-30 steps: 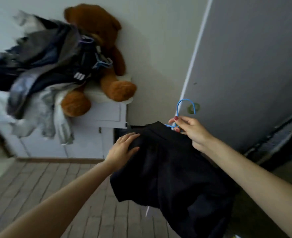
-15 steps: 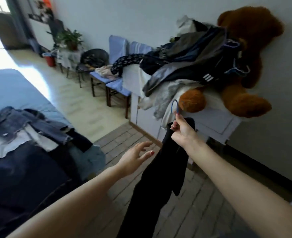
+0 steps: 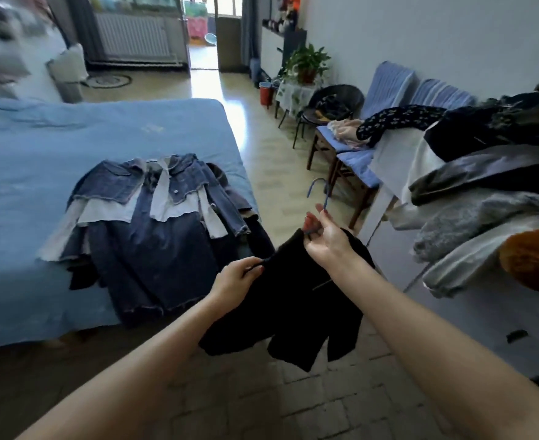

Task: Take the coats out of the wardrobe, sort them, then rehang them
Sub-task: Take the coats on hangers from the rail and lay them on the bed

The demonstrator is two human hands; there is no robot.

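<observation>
The right hand (image 3: 327,241) pinches the blue hanger (image 3: 320,193) at its neck; the left hand (image 3: 236,279) grips the shoulder of the black coat (image 3: 293,300), which hangs between both hands above the floor, near the bed (image 3: 103,131). Risk: the coat appears loosely seated and may slide off the hanger if it tilts. The denim pile (image 3: 154,217) overhangs the bed's edge.

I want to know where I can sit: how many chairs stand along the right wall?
3 chairs: a black round chair beside the plant table, then two blue-cushioned wooden chairs in a row toward the clothes pile. That pile may hide more.
</observation>
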